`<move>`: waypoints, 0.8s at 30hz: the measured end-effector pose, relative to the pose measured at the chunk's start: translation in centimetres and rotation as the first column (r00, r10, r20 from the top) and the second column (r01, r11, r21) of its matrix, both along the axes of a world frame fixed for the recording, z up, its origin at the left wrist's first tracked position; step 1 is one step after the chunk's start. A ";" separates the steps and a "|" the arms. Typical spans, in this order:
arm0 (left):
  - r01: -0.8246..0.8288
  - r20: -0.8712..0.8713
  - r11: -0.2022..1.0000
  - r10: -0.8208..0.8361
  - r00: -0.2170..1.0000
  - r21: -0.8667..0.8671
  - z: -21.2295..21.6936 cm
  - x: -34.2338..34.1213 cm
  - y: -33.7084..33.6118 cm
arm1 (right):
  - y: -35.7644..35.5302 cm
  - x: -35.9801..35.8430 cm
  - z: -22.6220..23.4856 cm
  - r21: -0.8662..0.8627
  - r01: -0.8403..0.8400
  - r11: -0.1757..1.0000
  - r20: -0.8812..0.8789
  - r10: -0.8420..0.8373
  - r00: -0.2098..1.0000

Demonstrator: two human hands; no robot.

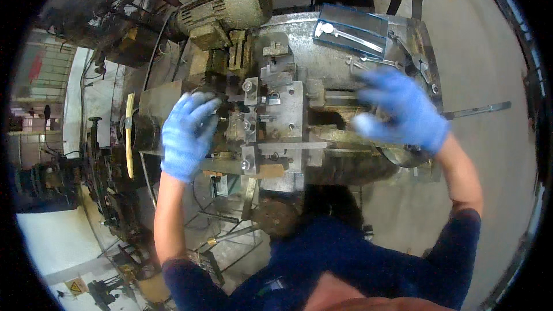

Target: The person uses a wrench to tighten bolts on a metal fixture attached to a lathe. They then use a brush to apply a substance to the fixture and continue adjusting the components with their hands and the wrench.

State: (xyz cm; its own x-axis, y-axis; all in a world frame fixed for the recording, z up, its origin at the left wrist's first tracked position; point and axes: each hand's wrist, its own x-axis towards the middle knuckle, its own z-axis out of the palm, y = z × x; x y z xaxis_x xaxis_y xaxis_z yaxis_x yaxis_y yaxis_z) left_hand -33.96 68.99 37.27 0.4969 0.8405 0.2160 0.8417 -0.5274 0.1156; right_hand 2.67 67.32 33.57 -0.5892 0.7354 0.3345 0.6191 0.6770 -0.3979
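Note:
My left hand (188, 133), in a blue work glove, is at the left side of a greasy metal machine. Its fingers and thumb are apart beside the dark parts there; no held thing shows. Over the machine's right side is my right hand (402, 109), gloved alike and smeared by motion, thumb and fingers apart with nothing visible between them. Between the hands lies a steel clamping fixture (283, 116) with a row of bolted clamp blocks (249, 125). A flat metal bar (294, 145) crosses its near part.
A large electric motor (227, 7) sits at the far left of the machine. Behind my right hand, a blue case (350, 33) holds a caliper (345, 35), with wrenches (425, 68) beside it. A long-handled brush (129, 138) stands left. A metal bar (481, 109) juts out right.

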 end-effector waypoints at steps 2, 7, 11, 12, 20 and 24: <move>-0.011 -0.121 0.997 0.002 0.993 -0.072 -0.7 0.5 1.9 | 1.6 -3.9 -0.5 -0.098 -0.202 0.975 0.036 0.206 0.978; 0.045 -0.280 0.986 -0.088 0.956 -0.158 -2.0 0.8 4.3 | 5.1 -9.2 -2.1 -0.291 -0.251 0.923 0.308 0.339 0.889; 0.045 -0.332 0.968 -0.128 0.935 -0.245 -2.8 1.1 5.3 | 7.0 -10.8 -2.6 -0.356 -0.264 0.897 0.381 0.397 0.835; 0.041 -0.338 0.963 -0.133 0.932 -0.265 -2.9 1.1 5.3 | 7.3 -11.2 -2.4 -0.391 -0.254 0.885 0.396 0.411 0.821; 0.050 -0.327 0.932 -0.176 0.929 -0.359 -4.1 0.8 5.9 | 5.9 -9.1 -3.0 -0.221 -0.201 0.954 0.345 0.270 0.899; 0.064 -0.307 0.927 -0.188 0.933 -0.371 -4.7 1.1 6.2 | 5.1 -7.6 -1.5 -0.216 -0.120 0.969 0.233 0.170 0.957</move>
